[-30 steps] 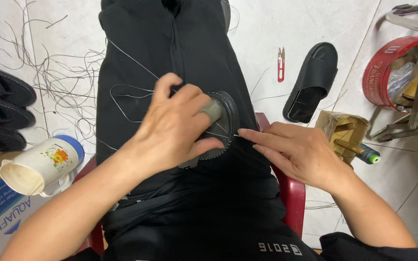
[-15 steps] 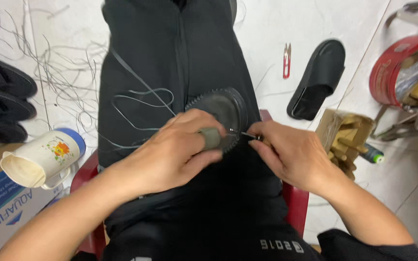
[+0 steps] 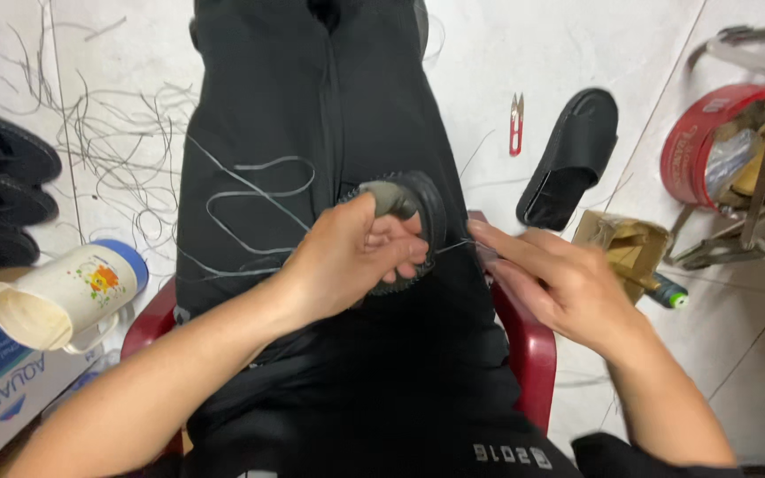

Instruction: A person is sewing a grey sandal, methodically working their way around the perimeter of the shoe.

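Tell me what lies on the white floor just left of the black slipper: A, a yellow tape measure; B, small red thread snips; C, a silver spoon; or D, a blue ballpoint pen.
B: small red thread snips lie on the white floor beside the black slipper.

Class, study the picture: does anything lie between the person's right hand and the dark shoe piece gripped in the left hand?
Nothing visible does. The left hand holds the dark shoe piece over the lap. The right hand sits just beside it, fingertips pinching something thin at its edge. Only a small open gap separates them. The grey thread lies off to the other side.
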